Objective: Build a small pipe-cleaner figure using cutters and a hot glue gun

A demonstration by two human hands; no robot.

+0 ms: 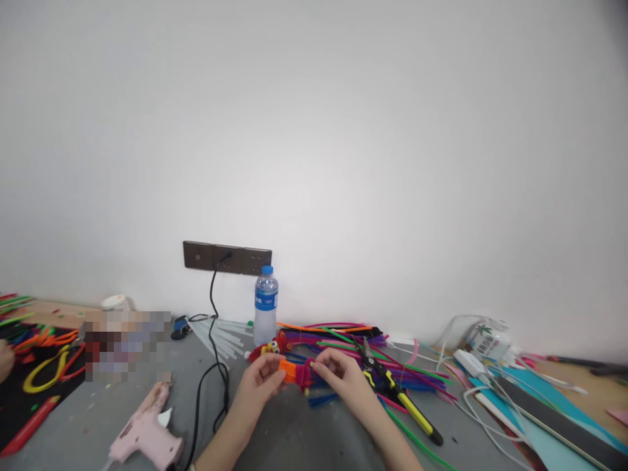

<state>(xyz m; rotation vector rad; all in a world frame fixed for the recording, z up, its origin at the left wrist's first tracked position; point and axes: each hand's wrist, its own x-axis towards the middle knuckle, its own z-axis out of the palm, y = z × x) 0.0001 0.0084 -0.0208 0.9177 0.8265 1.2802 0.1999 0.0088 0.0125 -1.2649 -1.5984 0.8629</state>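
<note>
Orange-magenta piece [296, 373] in both hands [260, 381], blue bottle label [265, 300], lettering blurred

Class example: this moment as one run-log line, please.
left hand: holds orange-and-pink piece; right hand: at its pink end; bottle: upright behind hands; glue gun: left of hands

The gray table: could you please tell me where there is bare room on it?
Bare patches lie between the black mat and pink glue gun, and between the forearms, nearer than the left hand and right hand. It is crowded around the right hand with colored stems and yellow-handled cutters, and farther right around the white charger.
</note>
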